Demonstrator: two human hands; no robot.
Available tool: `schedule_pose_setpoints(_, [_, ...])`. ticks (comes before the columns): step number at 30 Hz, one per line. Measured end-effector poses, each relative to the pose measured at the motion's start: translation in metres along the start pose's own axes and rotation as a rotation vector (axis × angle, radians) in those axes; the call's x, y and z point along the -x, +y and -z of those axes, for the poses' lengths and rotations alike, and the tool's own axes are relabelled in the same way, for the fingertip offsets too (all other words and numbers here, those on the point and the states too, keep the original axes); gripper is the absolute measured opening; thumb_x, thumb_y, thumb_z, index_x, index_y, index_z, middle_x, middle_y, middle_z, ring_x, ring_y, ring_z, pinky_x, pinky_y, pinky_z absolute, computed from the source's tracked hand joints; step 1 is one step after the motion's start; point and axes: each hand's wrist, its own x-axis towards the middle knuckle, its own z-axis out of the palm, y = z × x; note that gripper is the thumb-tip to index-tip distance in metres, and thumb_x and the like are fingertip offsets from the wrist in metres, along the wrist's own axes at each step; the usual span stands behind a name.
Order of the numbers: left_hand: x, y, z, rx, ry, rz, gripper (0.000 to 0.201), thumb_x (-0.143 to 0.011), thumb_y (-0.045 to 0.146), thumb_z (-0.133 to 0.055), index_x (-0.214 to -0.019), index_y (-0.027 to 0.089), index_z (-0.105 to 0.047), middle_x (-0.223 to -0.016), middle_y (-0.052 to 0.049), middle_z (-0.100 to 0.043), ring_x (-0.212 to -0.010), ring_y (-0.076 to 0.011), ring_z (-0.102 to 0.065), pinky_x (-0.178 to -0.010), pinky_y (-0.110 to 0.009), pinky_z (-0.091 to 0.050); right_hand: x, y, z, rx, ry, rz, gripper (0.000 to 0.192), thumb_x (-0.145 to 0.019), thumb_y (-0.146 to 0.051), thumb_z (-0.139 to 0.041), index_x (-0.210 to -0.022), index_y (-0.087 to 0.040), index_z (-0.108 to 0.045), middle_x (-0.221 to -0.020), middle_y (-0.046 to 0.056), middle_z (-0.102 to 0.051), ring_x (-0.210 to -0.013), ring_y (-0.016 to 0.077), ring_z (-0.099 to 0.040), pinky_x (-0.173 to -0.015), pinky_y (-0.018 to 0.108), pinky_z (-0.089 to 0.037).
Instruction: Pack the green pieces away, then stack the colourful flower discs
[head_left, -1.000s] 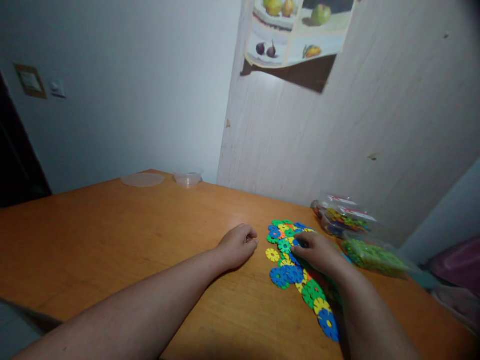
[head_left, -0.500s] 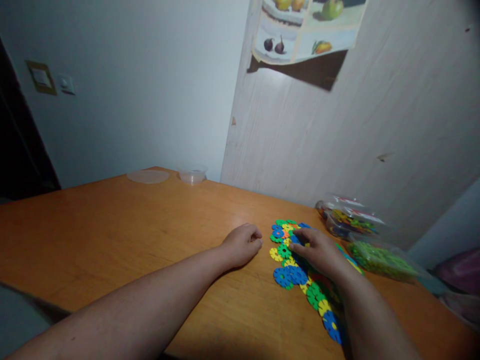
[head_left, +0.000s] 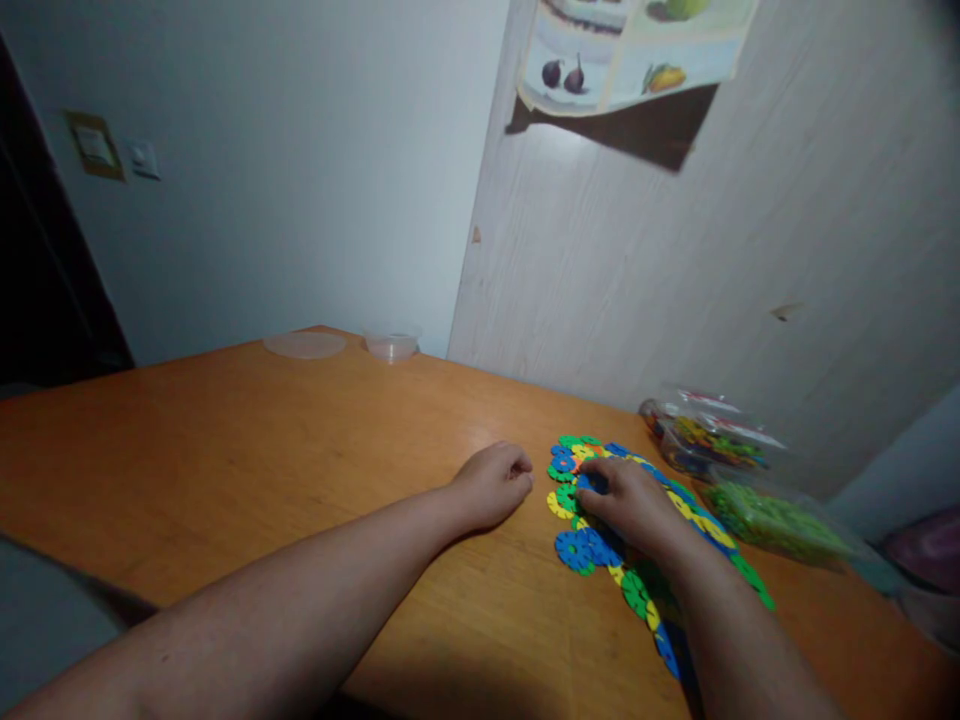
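Observation:
A spread of flat plastic flower-shaped discs (head_left: 592, 548) in blue, green, yellow and orange lies on the orange wooden table (head_left: 262, 450). My right hand (head_left: 634, 500) rests on top of this pile, and its fingertips pinch a blue disc (head_left: 592, 483) near the pile's left side. My left hand (head_left: 495, 485) lies on the bare table just left of the pile as a loose fist, and I see nothing in it. My right forearm hides part of the pile.
Two clear bags stand at the right by the wall: one with mixed-colour pieces (head_left: 701, 435), one with green pieces (head_left: 772, 515). A clear lid (head_left: 304, 344) and a small clear tub (head_left: 391, 345) sit at the table's far edge. A fruit poster (head_left: 630, 60) hangs above.
My right hand has crept left across the pile and its fingers have closed onto a blue disc. The camera has drifted, shifting the scene slightly right. My left hand has stayed put.

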Motion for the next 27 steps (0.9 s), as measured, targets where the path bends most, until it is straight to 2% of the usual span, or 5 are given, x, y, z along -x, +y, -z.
schedule_pose_setpoints(12, [-0.001, 0.002, 0.001, 0.059, 0.021, 0.007, 0.008, -0.080, 0.020, -0.057, -0.079, 0.017, -0.064, -0.076, -0.002, -0.063, -0.073, -0.0148, -0.054, -0.064, -0.025, -0.041, 0.002, -0.003, -0.002, -0.068, 0.063, 0.037, 0.042, -0.085, -0.044, -0.058, -0.117, -0.021, -0.072, -0.114, 0.009, -0.074, -0.108, 0.0292, -0.066, -0.093, 0.038, -0.048])
schedule_pose_setpoints(16, [-0.001, 0.003, 0.000, 0.083, 0.035, 0.032, 0.010, -0.080, 0.021, -0.056, -0.079, 0.017, -0.065, -0.075, -0.001, -0.064, -0.072, -0.0144, -0.055, -0.063, -0.025, -0.041, 0.003, -0.006, -0.001, -0.053, 0.149, 0.018, 0.045, -0.087, -0.047, -0.057, -0.121, -0.021, -0.069, -0.118, 0.010, -0.072, -0.111, 0.0293, -0.063, -0.097, 0.038, -0.046])
schedule_pose_setpoints(20, [-0.004, -0.002, -0.001, 0.116, 0.107, 0.086, 0.013, -0.082, 0.023, -0.055, -0.083, 0.016, -0.066, -0.075, -0.001, -0.064, -0.071, -0.0142, -0.056, -0.063, -0.025, -0.042, 0.012, -0.036, -0.004, -0.141, 0.161, 0.117, 0.043, -0.089, -0.045, -0.056, -0.122, -0.021, -0.068, -0.117, 0.010, -0.071, -0.109, 0.0269, -0.062, -0.095, 0.036, -0.046])
schedule_pose_setpoints(24, [-0.008, -0.011, 0.001, 0.140, 0.157, 0.140, 0.012, -0.080, 0.021, -0.054, -0.082, 0.016, -0.065, -0.075, -0.001, -0.065, -0.071, -0.0137, -0.056, -0.062, -0.024, -0.042, 0.022, -0.079, -0.010, -0.127, -0.001, 0.258, 0.032, -0.086, -0.038, -0.063, -0.114, -0.025, -0.070, -0.097, 0.006, -0.072, -0.097, 0.0250, -0.061, -0.084, 0.034, -0.046])
schedule_pose_setpoints(27, [-0.010, -0.016, 0.002, 0.127, 0.164, 0.160, 0.011, -0.078, 0.020, -0.055, -0.081, 0.017, -0.065, -0.075, -0.001, -0.066, -0.070, -0.0136, -0.056, -0.062, -0.024, -0.042, 0.023, -0.094, -0.013, -0.121, -0.038, 0.307, 0.026, -0.087, -0.040, -0.064, -0.107, -0.026, -0.072, -0.093, 0.005, -0.072, -0.098, 0.0251, -0.060, -0.085, 0.034, -0.045])
